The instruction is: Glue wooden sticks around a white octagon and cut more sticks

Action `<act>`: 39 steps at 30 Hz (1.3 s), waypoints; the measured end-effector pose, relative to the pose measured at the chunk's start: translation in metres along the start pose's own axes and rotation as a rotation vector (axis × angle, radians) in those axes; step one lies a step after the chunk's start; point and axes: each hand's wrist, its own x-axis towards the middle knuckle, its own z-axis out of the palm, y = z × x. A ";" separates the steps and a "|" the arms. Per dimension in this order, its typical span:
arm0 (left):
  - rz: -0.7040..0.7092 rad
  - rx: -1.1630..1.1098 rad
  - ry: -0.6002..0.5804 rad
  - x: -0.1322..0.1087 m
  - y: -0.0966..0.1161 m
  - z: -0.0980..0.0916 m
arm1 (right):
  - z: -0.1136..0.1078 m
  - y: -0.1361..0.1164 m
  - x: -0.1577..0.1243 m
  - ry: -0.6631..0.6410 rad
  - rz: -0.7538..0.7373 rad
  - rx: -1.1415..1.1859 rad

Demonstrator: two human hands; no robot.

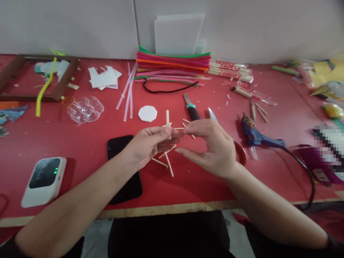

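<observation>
Between thumb and fingers, my left hand (150, 143) pinches a short pale wooden stick (167, 117) that points upward; other thin pieces close to it are partly hidden. To its right, my right hand (212, 147) has its thumb and fingers spread apart, with nothing visible between them. Loose cut sticks (169, 164) lie on the red table below my hands, and a few more lie behind them. Beyond the left hand rests a white octagonal piece (147, 113). A utility knife (192, 109) lies behind my right hand, near the pointed blades of scissors (212, 114).
A black phone (125, 186) lies beneath my left forearm. On the right sits a blue glue gun (258, 136) with its cord. Colourful pipe cleaners (173, 63) are stacked at the back beside wrapped chopsticks (231, 70). A white device (44, 182) stands at left, near a clear palette (85, 109).
</observation>
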 end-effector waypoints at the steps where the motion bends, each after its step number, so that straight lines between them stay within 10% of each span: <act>1: -0.007 -0.071 0.024 0.001 0.001 -0.001 | 0.003 0.000 0.000 -0.002 -0.078 -0.095; 29: 0.036 -0.043 -0.009 -0.004 -0.015 0.008 | 0.001 0.002 0.006 -0.143 0.010 -0.167; 39: 0.036 -0.021 0.113 -0.005 -0.007 0.004 | -0.083 0.011 -0.037 -0.496 0.713 -0.942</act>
